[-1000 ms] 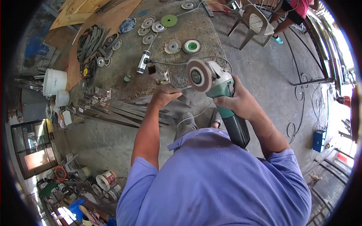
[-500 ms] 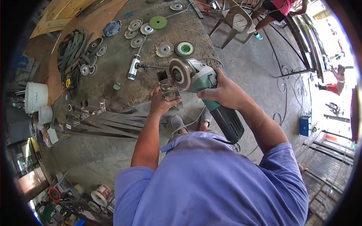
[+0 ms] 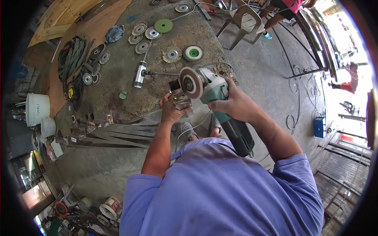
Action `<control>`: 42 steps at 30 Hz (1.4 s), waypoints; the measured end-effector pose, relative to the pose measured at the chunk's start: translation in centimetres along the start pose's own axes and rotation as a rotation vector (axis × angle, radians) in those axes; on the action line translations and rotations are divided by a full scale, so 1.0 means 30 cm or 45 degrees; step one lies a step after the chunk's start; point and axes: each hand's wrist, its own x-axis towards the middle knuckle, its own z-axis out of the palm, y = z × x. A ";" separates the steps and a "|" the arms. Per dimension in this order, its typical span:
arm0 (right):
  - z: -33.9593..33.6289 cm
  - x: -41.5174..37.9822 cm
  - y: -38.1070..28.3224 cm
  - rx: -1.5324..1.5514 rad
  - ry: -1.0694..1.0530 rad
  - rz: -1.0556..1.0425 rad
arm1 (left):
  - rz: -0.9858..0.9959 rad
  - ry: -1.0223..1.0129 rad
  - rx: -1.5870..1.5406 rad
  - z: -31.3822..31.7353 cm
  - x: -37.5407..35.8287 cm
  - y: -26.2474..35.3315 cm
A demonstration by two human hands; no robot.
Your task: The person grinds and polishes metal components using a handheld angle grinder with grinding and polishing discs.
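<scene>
My right hand is closed round the green head of an angle grinder, whose black body slants down toward my shirt. The grinder's round disc is beside a shiny square metal piece at the table's edge. My left hand grips that metal piece, its fingers wrapped round the lower left side. Whether the disc touches the metal cannot be told. Left of them, a silver cylinder with a cable lies on the worktable.
Several abrasive discs and a green disc lie on the table. Metal strips jut from its near edge. A white bucket stands left. A plastic chair, cables and two people are to the right.
The view has shifted slightly. The grinder and the metal piece, both still held, appear a little lower and further right, with the disc turned more toward the camera.
</scene>
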 end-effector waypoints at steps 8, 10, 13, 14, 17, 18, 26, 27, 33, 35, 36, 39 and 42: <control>0.015 -0.053 0.013 0.064 -0.022 0.077 | 0.001 -0.119 -0.010 -0.050 0.003 0.045; 0.018 -0.043 0.013 0.106 -0.021 0.085 | -0.028 -0.223 -0.109 -0.045 0.004 0.034; 0.007 -0.020 -0.009 0.068 -0.061 0.186 | -0.032 -0.329 -0.096 -0.080 0.004 0.054; 0.010 -0.028 0.006 0.087 -0.048 0.149 | -0.003 -0.295 -0.123 -0.076 0.006 0.048; 0.026 -0.037 0.057 0.116 -0.031 0.075 | 0.070 -0.212 -0.218 -0.012 0.001 -0.012; 0.027 -0.030 0.064 0.119 -0.034 0.075 | 0.065 -0.250 -0.186 -0.013 0.001 -0.014; 0.010 -0.048 0.042 0.047 -0.030 0.109 | 0.057 -0.210 0.032 -0.053 0.002 0.028; 0.006 -0.046 0.037 0.032 -0.034 0.101 | 0.049 -0.188 0.068 -0.065 -0.002 0.045; -0.071 0.046 -0.030 -0.272 0.061 -0.087 | 0.006 -0.168 0.122 -0.001 0.006 -0.013; -0.104 0.061 -0.039 -0.331 0.115 -0.117 | -0.029 -0.190 0.143 -0.057 0.014 0.041; -0.114 0.059 -0.031 -0.280 0.111 -0.149 | -0.032 -0.195 0.135 -0.063 0.017 0.048; -0.121 0.058 -0.019 -0.207 0.054 -0.205 | 0.022 -0.177 0.022 -0.019 0.004 -0.001; -0.114 0.064 -0.032 -0.288 -0.014 -0.193 | 0.051 -0.156 0.017 -0.003 0.008 -0.016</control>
